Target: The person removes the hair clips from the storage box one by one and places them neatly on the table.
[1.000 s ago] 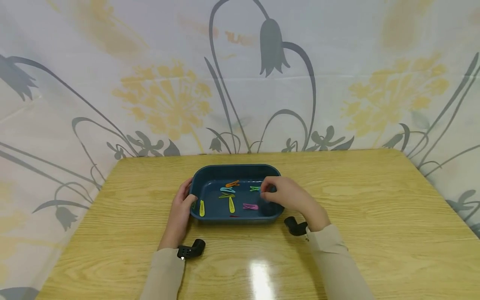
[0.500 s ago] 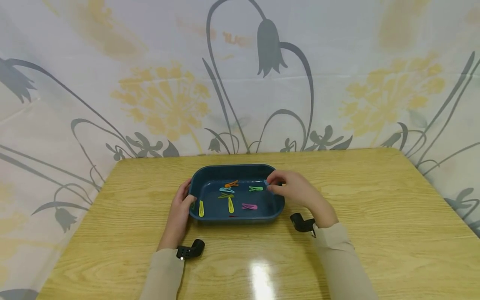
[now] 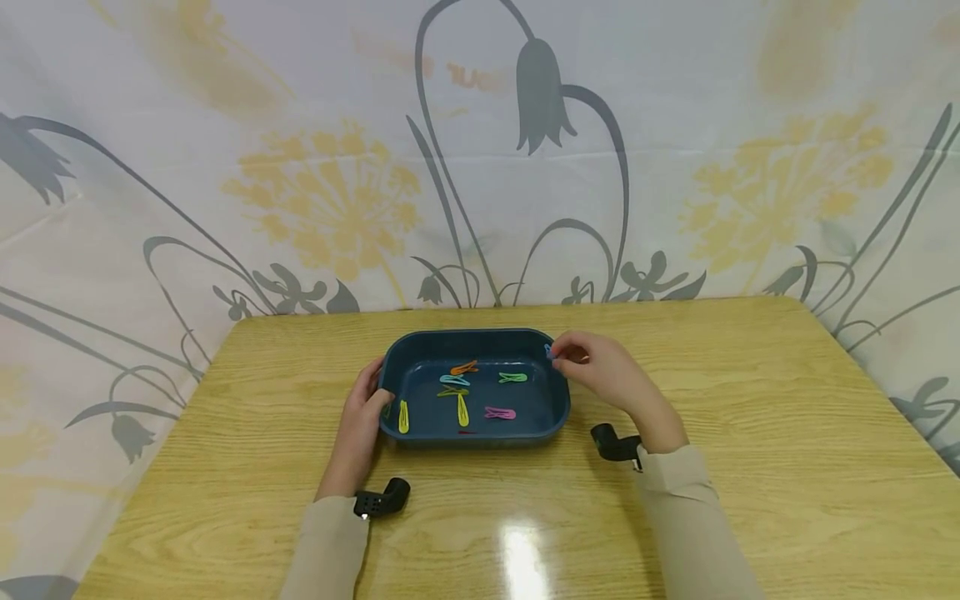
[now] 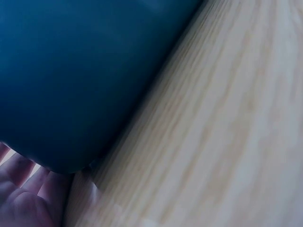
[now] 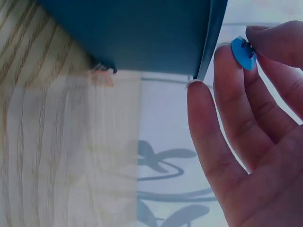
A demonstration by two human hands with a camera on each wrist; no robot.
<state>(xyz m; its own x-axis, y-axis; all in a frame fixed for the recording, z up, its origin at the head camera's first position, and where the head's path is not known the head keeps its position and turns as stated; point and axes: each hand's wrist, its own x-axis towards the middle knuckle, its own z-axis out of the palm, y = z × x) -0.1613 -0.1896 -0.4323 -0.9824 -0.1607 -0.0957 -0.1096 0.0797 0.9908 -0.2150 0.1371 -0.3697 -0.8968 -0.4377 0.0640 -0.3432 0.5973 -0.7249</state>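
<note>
Two black wrist cameras (image 3: 385, 497) sit nearest, over the wood counter (image 3: 750, 433). The left hand (image 3: 362, 421) has the blue tray (image 3: 542, 421) gripped by its left end! Inside, near to far: one red sliver (image 3: 467, 432), mostly hidden; two yellow clips (image 3: 462, 411); one pink clip (image 3: 510, 413); one olive clip (image 3: 453, 391); one green clip (image 3: 517, 377); one light-blue clip (image 3: 451, 379); one orange clip (image 3: 462, 368). Far right corner, the right hand (image 3: 611, 371) pinches one blue clip (image 5: 243, 53)! Beyond, the flowered sheet (image 3: 660, 192) bears faint orange lettering (image 3: 476, 77), too blurred to read.
</note>
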